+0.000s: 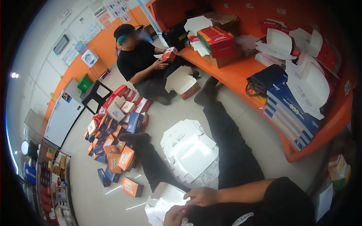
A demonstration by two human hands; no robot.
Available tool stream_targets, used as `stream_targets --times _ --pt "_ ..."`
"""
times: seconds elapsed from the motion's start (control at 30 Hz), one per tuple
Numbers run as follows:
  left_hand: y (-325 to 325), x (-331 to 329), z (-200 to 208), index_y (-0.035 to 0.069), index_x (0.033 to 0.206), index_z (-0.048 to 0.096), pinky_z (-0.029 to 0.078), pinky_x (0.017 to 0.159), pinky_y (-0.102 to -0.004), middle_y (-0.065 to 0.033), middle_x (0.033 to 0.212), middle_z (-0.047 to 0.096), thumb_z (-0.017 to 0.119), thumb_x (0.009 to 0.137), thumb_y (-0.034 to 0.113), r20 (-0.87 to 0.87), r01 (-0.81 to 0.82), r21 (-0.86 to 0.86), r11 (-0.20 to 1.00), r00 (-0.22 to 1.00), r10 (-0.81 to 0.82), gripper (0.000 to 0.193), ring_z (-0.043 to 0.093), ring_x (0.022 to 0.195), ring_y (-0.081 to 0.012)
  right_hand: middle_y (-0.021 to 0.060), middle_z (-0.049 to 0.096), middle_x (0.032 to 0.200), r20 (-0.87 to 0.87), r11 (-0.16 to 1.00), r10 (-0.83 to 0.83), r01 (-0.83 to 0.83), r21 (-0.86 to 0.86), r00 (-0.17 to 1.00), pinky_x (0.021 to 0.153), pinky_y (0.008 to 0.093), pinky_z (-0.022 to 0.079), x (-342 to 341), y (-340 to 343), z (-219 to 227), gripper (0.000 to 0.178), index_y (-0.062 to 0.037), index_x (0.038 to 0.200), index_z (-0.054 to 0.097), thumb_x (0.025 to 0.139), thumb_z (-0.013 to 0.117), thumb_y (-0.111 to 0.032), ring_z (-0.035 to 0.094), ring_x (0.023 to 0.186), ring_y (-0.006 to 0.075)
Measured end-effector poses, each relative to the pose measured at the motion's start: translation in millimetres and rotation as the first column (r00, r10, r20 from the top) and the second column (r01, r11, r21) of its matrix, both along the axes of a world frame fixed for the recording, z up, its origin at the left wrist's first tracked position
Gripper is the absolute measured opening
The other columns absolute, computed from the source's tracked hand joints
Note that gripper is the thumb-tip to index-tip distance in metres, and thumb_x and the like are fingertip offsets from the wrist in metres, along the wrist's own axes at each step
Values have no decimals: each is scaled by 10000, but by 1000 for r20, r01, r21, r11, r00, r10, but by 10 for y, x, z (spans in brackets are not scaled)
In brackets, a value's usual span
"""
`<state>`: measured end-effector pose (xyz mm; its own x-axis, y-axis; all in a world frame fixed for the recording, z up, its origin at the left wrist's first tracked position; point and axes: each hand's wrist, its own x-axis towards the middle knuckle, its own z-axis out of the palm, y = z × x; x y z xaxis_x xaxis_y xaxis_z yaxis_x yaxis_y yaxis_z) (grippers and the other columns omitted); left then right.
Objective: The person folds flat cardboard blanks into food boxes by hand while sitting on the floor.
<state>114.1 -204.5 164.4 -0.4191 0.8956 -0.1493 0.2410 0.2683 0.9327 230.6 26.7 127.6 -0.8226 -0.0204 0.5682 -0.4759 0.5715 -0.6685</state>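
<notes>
On my lap lies a partly folded carton (pixel 166 196), its white inner side facing up and its flaps raised. My left hand (pixel 174 216) pinches its near edge, where a small bit of red shows by the fingertips. Bent fingers of my right hand (pixel 204 196) grip the carton's right edge, close to the left hand. Part of the carton is hidden behind both hands. Between my outstretched legs, a stack of flat white carton blanks (pixel 190 148) rests on the floor, with clear plastic wrap (pixel 208 176) at its near end.
Folded orange, blue and red boxes (pixel 113 145) are heaped left of my legs. A co-worker (pixel 141 56) sits ahead on the floor holding a red box (pixel 169 55), beside an open carton (pixel 183 83). Stacks of blue blanks (pixel 288 113) line the orange shelf (pixel 226 77) at right.
</notes>
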Motion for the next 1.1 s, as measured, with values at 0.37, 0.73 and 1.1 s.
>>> stream_targets --times 0.37,0.73,1.1 --pt "225 53 29 -14 1088 691 531 713 -265 -61 946 647 630 968 19 -68 -59 -128 990 996 51 139 652 795 -132 38 707 1131 -8 997 5 -6 -72 1000 763 360 561 -14 119 -105 177 -124 1051 721 909 667 -214 679 932 234" --pt "258 78 -6 2 1027 734 534 680 -262 -71 884 673 652 946 -2 -83 -120 -60 991 990 115 115 663 736 -147 75 723 1125 11 970 34 -30 -240 999 846 369 551 -48 206 -140 168 -114 1022 753 888 690 -193 693 976 272" --pt "205 173 13 -15 1091 716 521 783 -281 -71 959 682 624 995 101 10 -152 31 988 988 152 176 652 855 -163 90 705 1180 53 961 130 -112 -253 990 890 382 531 -14 218 -81 172 -115 1029 761 878 689 -152 668 1051 286"
